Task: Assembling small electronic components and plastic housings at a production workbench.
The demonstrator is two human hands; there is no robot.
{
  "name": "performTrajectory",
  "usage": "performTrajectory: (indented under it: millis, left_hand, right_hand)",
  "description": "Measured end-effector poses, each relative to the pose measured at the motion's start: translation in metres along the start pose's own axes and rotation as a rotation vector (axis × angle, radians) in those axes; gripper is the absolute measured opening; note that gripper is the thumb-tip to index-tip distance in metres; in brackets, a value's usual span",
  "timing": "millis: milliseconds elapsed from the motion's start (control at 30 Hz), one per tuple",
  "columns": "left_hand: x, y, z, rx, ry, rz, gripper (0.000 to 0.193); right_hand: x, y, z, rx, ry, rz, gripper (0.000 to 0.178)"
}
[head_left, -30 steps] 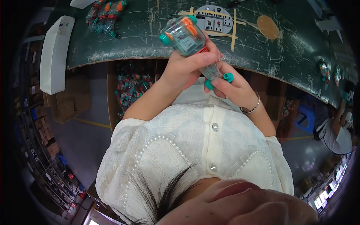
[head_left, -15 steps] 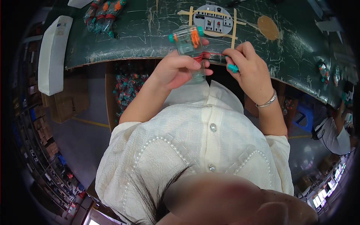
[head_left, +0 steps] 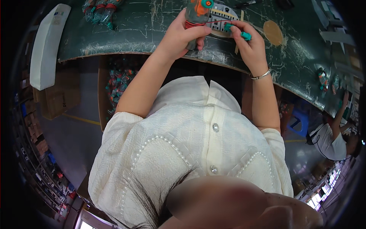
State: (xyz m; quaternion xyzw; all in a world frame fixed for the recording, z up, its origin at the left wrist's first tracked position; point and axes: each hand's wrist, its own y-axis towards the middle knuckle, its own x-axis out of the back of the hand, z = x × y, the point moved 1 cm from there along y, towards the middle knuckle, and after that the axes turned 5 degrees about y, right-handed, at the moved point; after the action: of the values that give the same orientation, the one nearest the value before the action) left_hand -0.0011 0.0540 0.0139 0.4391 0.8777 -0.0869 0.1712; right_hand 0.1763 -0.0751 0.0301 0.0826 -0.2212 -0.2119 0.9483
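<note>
My left hand (head_left: 178, 36) is closed around a clear plastic device (head_left: 197, 16), held tilted over the table. The device carries orange and teal parts, and red wire (head_left: 193, 25) is wound about its body. From it a red wire runs taut to my right hand (head_left: 253, 47). Those fingers pinch a small teal connector (head_left: 228, 27) at the wire's end. A second teal piece (head_left: 246, 36) shows between the same fingers. Just behind the connector lies a round pale board (head_left: 224, 15) with slots and small parts, held by tan tape strips and partly covered by my hands and the device.
On the dark green scratched table (head_left: 129, 38), several similar devices (head_left: 101, 12) lie at the far left. A white box (head_left: 49, 45) stands left of them. An oval tan patch (head_left: 273, 33) is at right. Below the edge sits a carton of devices (head_left: 119, 82). Another person (head_left: 331, 137) works far right.
Both hands have moved farther out over the table, bringing the device up beside the round board. A teal connector now shows at my right fingertips. The red wire still stretches between the hands.
</note>
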Motion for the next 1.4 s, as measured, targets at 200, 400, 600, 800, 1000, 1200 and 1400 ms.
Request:
performTrajectory:
  millis: [200, 400, 600, 800, 1000, 1200, 1400]
  left_hand:
    - [0.000, 0.000, 0.001, -0.017, 0.008, 0.055, 0.041]
    - [0.003, -0.002, 0.003, -0.023, 0.011, 0.068, 0.046]
    - [-0.004, -0.014, 0.013, -0.098, 0.222, -0.055, 0.097]
    - [-0.018, -0.017, 0.003, -0.223, 0.433, 0.014, 0.097]
    - [-0.016, -0.013, 0.009, -0.198, 0.495, 0.098, 0.095]
    - [-0.017, -0.014, 0.012, -0.250, 0.522, 0.142, 0.093]
    - [-0.019, -0.009, 0.009, -0.216, 0.596, 0.125, 0.092]
  right_hand:
    - [-0.004, 0.003, -0.014, 0.006, -0.076, -0.005, 0.023]
    - [-0.003, -0.003, -0.002, 0.152, -0.402, 0.037, 0.022]
    - [0.006, 0.004, 0.034, -0.065, -0.179, 0.125, 0.033]
    - [-0.002, 0.007, 0.055, 0.084, -0.243, 0.148, 0.048]
    - [0.002, -0.001, 0.052, 0.205, -0.399, 0.091, 0.052]
    - [0.005, -0.009, 0.050, 0.253, -0.673, 0.001, 0.054]
    - [0.005, -0.008, 0.050, 0.094, -0.413, 0.131, 0.046]
